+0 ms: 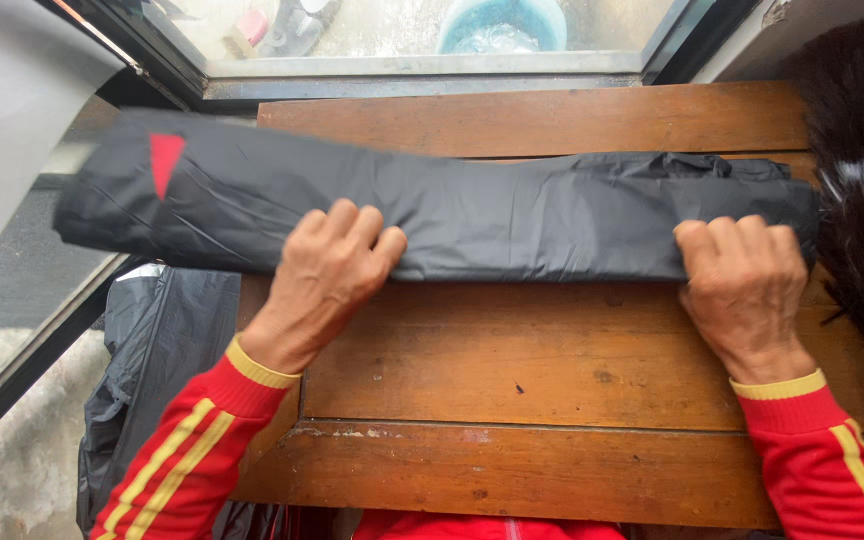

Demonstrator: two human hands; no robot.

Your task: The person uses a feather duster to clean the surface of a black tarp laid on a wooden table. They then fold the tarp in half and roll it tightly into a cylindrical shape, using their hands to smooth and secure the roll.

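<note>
Gripping black folded garment (452, 215) | left hand (327, 280), right hand (747, 285) fingers clamped | feather duster (857, 150) beside

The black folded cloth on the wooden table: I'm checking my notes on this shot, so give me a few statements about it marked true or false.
1. Both hands rest on the near edge of the black cloth. True: the left hand and the right hand each press on it.
2. The cloth has a red triangle near its left end. True.
3. The cloth lies wholly on the wooden table. False: its left end sticks out past the table's edge.
4. The sleeves are plain blue. False: they are red with yellow stripes and cuffs.
5. A blue tub stands on the table. False: it is beyond the window frame.
</note>
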